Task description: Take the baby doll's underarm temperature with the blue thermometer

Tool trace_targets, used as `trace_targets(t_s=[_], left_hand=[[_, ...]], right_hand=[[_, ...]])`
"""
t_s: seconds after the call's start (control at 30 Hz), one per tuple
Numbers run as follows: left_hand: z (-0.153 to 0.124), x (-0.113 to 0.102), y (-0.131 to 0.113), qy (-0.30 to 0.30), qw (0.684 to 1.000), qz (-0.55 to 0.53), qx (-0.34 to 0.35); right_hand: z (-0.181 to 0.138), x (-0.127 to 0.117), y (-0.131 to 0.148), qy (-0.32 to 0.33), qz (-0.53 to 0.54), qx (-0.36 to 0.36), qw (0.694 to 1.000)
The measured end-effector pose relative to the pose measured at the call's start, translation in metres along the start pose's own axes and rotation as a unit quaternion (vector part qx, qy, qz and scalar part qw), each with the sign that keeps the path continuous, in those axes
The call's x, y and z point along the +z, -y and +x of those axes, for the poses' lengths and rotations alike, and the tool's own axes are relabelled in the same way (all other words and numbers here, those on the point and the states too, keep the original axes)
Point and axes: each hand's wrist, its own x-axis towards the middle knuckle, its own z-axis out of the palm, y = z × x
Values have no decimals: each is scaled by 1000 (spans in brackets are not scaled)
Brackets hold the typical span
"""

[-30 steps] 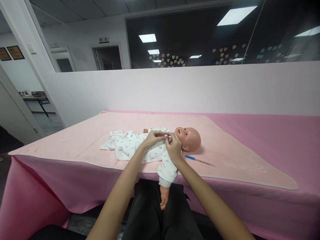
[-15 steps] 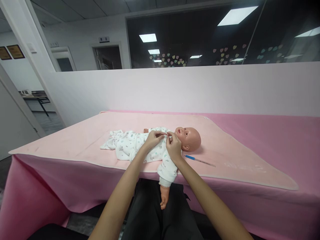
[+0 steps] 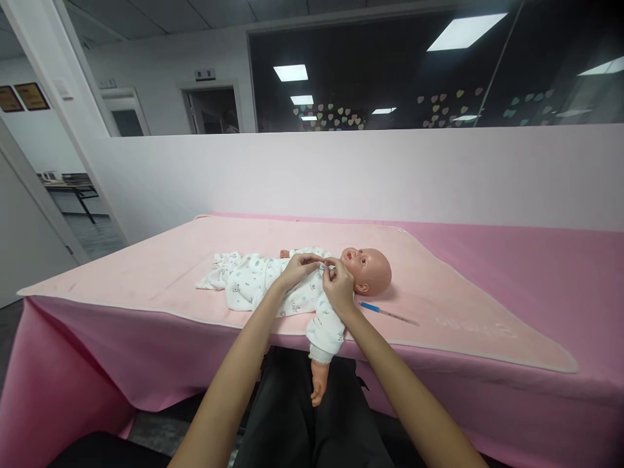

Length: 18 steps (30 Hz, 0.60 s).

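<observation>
A baby doll (image 3: 373, 270) lies on its back, head to the right, dressed in a white printed outfit (image 3: 244, 279). My left hand (image 3: 298, 270) and my right hand (image 3: 338, 283) meet at the upper chest, just below the doll's chin. Both pinch the neckline of the outfit, fingertips almost touching; the exact bit of cloth or fastener between them is too small to make out. The doll's near arm (image 3: 320, 380) hangs over the table edge above my lap. Beside my right wrist rests a thin glass thermometer (image 3: 390, 313) with a blue end.
A peach blanket (image 3: 160, 260) covers much of the table, over a pink cloth (image 3: 526, 279) that drapes down the front. Behind the table rises a white half wall (image 3: 341, 169) with dark glass above it. A doorway and a small desk (image 3: 73, 188) stand at the left.
Almost nothing differs. Both hands stay at the neckline with only slight finger movement, and the camera has shifted a little.
</observation>
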Motion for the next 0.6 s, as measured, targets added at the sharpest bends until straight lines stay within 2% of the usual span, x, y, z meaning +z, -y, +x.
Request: trace_targets(t_s=[0.13,0.33,0.6], left_hand=[[0,-1,-2,35,999,-2,7],[-2,0,-2,29,999,-4,17],[-2,1,-2,36,999,-21,21]], right_hand=[[-1,1,-2,-31,7,22,999],[0,2,-2,-34,0,35,999],[1,-1,0,-37,4,-5,999]])
